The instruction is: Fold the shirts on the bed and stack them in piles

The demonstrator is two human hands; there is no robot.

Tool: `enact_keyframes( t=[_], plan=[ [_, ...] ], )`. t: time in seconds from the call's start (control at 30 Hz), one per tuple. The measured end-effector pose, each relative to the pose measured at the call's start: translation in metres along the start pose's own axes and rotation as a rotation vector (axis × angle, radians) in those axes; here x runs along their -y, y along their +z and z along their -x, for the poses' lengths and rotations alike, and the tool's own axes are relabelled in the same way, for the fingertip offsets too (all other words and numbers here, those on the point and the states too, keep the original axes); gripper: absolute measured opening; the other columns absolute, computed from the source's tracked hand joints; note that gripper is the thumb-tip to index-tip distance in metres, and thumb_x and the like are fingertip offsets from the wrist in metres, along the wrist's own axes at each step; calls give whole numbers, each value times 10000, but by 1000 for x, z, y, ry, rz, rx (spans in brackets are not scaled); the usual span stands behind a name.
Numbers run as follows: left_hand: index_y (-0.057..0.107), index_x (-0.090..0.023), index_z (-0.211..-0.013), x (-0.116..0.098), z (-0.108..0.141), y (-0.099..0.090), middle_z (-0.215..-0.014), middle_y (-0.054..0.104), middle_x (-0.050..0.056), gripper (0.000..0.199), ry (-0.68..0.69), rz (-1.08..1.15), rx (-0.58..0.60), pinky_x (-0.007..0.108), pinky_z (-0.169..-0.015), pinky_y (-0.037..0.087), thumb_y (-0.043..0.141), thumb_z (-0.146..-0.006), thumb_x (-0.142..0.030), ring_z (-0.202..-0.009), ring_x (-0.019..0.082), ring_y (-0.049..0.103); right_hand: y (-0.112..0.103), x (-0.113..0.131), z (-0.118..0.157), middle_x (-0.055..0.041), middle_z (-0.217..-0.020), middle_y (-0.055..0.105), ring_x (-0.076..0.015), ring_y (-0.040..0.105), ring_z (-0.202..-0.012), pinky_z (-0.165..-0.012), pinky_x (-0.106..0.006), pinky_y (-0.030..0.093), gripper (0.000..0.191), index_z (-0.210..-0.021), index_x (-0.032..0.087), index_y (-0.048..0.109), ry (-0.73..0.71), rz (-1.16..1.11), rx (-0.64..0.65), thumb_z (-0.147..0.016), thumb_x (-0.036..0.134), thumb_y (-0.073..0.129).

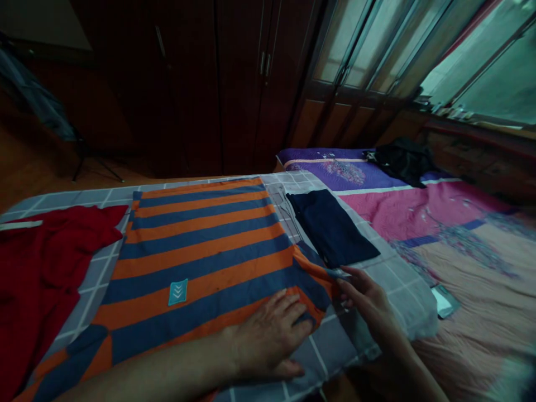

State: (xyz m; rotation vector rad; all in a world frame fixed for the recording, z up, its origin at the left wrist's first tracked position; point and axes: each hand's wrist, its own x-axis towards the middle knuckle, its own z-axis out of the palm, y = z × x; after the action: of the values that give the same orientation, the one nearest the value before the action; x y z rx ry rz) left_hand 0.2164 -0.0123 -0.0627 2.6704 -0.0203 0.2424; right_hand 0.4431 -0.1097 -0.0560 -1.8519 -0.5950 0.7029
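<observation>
An orange and blue striped shirt point(201, 245) lies spread out flat on a grey checked cloth, a small teal patch point(178, 292) on its front. My left hand point(276, 332) rests palm down on the shirt near its right sleeve, fingers spread. At that sleeve's end, my right hand point(364, 296) pinches the cuff edge between thumb and fingers. Just beyond the sleeve sits a folded dark navy garment point(333, 226). The shirt's near edge is partly hidden under my left forearm.
A crumpled red garment point(54, 262) lies at the left. To the right is a bed with a purple, pink and beige cover point(389, 206), bearing a black bag-like item point(404, 159) and a small pale-and-dark flat object point(444, 301). Dark wardrobe doors point(238, 84) stand behind.
</observation>
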Motion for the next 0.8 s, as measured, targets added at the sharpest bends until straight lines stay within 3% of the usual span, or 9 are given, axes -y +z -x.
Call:
enact_keyframes(
  t=[0.13,0.27,0.4,0.47,0.57,0.6,0.67,0.73,0.8],
  plan=[
    [511,-104,-1187,-7,3,4,-1212,551,135,482,-5,-46,9,405,-1045,351,613,-828,-410,-1167,282,486,12,-5,-2,-15,-722,658,-127,545,-500,-414,-231,399,570,-1059,139,594,-11,-52,-60,-583,409,753],
    [526,-105,-1176,-2,3,1,-1225,550,138,523,56,-38,15,399,-1040,358,610,-822,-481,-1170,291,483,20,-1,-5,-36,-725,670,-166,596,-580,-528,-280,477,442,-984,134,629,-87,-67,-173,-625,382,706],
    [472,-119,-1267,0,9,-1,-1314,504,153,600,98,23,26,428,-1063,341,566,-836,-526,-1248,305,433,43,23,5,-52,-792,671,-185,619,-691,-603,-297,493,255,-969,165,633,-457,174,-261,-748,285,596],
    [496,-124,-1248,-4,13,-2,-1319,505,162,523,158,37,49,442,-1038,371,551,-860,-471,-1249,320,441,63,34,18,-58,-844,657,-177,611,-747,-642,-297,490,239,-1015,188,623,-813,370,-127,-822,180,483],
    [598,-178,-1105,-14,18,-11,-1125,643,102,247,287,117,163,355,-850,502,494,-908,-285,-1059,259,603,91,36,38,-56,-839,631,-178,582,-762,-673,-317,485,349,-1127,201,589,-1247,685,310,-850,95,406],
    [622,-202,-1048,-17,19,-18,-1027,681,66,202,312,161,203,312,-771,519,476,-911,-227,-957,223,646,95,32,43,-57,-827,623,-183,571,-748,-669,-326,486,366,-1166,191,568,-1294,763,413,-850,95,412],
    [646,-223,-971,-18,20,-34,-900,708,12,172,338,240,249,247,-681,514,495,-898,-183,-814,166,672,95,21,50,-73,-872,621,-194,565,-769,-685,-347,498,401,-1224,168,520,-1283,840,451,-842,96,424],
    [657,-203,-935,-11,17,-51,-871,712,-8,130,296,299,215,206,-681,502,542,-878,-186,-781,135,669,85,9,53,-114,-1017,609,-220,569,-880,-738,-374,509,434,-1266,157,475,-1231,837,350,-837,113,431],
    [659,-175,-939,5,14,-64,-904,704,1,132,151,318,73,199,-736,496,542,-879,-179,-820,130,658,71,-1,55,-139,-1153,564,-247,552,-1000,-801,-401,508,471,-1300,169,447,-1186,842,248,-830,140,460]
  ],
)
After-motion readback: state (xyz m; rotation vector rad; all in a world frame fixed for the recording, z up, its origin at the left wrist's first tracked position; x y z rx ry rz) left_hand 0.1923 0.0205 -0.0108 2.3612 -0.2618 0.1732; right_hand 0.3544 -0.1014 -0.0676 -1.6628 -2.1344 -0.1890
